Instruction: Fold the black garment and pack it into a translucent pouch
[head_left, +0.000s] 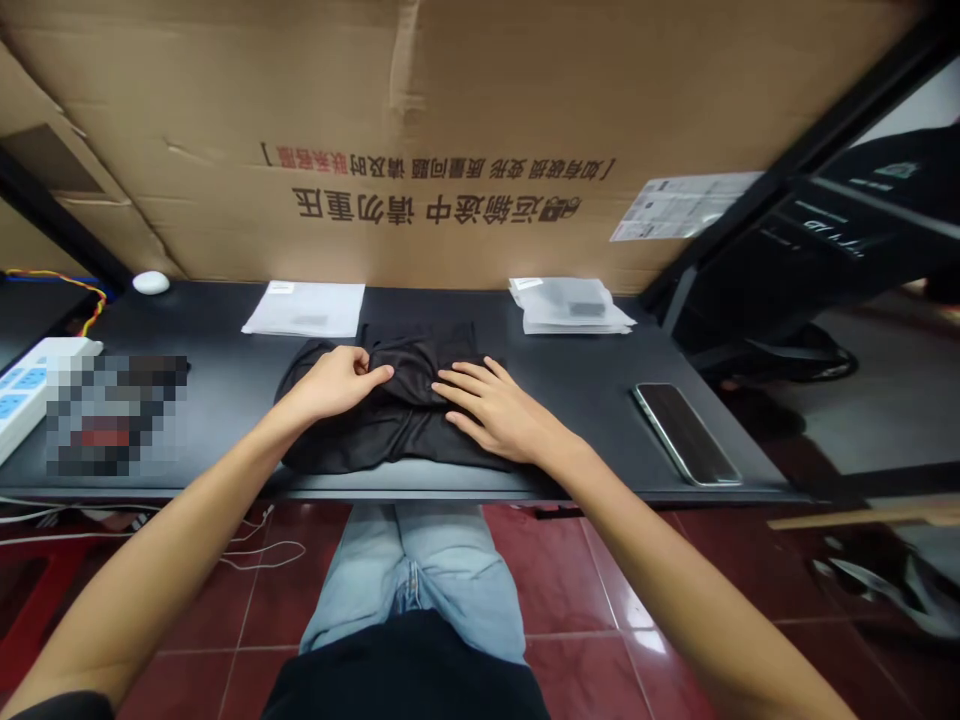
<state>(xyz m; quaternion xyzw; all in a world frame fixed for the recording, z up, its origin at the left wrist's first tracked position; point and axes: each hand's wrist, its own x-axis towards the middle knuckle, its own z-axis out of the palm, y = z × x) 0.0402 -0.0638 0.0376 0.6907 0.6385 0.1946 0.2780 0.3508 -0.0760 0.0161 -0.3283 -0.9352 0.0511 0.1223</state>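
Observation:
A black cloth garment (pixel 352 437) lies partly folded and creased on the dark tabletop in front of me. My left hand (pixel 336 385) is at its left part, fingers curled into the fabric and the thumb stretched out along the fold. On the right part of the cloth, my right hand (pixel 491 412) lies palm down with its fingers spread flat. Its fingertips press near the middle fold. The left fingertips are partly hidden, and so are the cloth's inner layers.
Two flat white packets, a left packet (pixel 307 308) and a right packet (pixel 574 306), lie at the back against a cardboard sheet (pixel 450 90). A phone (pixel 686 434) rests at the right, a power strip (pixel 37 385) at the left. A white mouse-like object (pixel 151 283) sits in the back left corner.

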